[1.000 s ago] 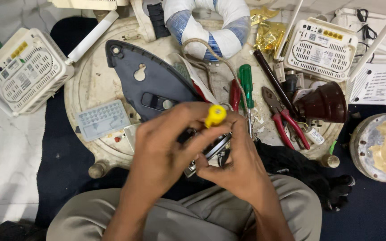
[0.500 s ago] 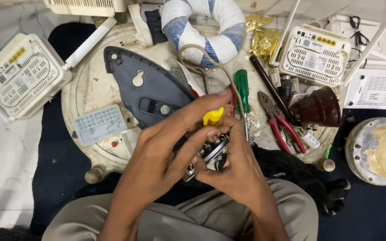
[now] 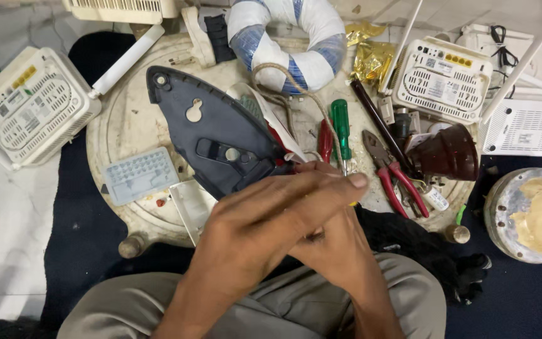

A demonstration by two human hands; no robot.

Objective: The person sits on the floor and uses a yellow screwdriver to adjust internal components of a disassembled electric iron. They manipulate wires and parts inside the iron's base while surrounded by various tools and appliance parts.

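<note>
A pale grey blister pack (image 3: 140,175) lies at the round table's (image 3: 120,125) left edge; crumpled gold wrapper (image 3: 371,56) at its far edge. Left hand (image 3: 265,232) overlaps right hand (image 3: 334,251) above the lap, fingers curled around something small and hidden; grip unclear.

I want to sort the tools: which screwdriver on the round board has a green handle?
The green screwdriver beside the thin red-handled tool, left of the red pliers; only its handle is green.

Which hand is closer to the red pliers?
Right. The right hand sits just left of the red pliers; the left hand lies over it, farther left.
</note>
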